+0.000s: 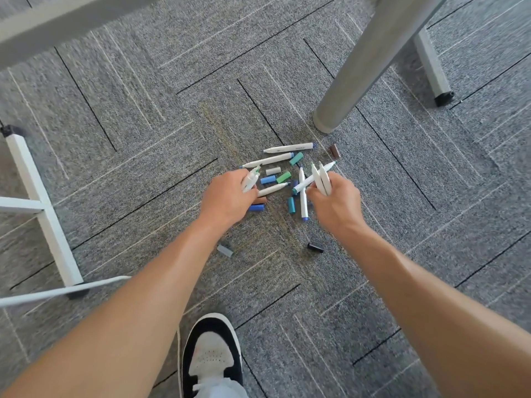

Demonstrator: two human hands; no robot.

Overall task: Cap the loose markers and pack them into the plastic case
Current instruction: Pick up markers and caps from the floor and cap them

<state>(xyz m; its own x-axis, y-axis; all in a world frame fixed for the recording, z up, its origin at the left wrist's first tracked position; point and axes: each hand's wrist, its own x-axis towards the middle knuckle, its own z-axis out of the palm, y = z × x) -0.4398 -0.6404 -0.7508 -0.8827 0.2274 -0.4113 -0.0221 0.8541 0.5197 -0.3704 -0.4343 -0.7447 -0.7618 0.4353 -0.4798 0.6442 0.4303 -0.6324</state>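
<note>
White uncapped markers and coloured caps lie scattered on the grey carpet. My left hand (230, 196) grips a couple of white markers (250, 178) with their tips pointing up. My right hand (333, 202) holds several white markers (321, 176) fanned out above the pile. Two markers (288, 147) lie side by side at the far edge, another (273, 188) lies between my hands and one (303, 196) stands out beside my right hand. Blue (267, 179), green (283, 177), teal (296, 158), white (273, 171) and brown (334, 151) caps lie loose. No plastic case is in view.
A thick grey table leg (370, 64) stands just beyond the pile. White furniture legs (43, 208) stand at the left and another (432, 61) at the far right. A grey cap (224, 250) and a black cap (315, 247) lie nearer me. My shoe (211, 357) is at the bottom.
</note>
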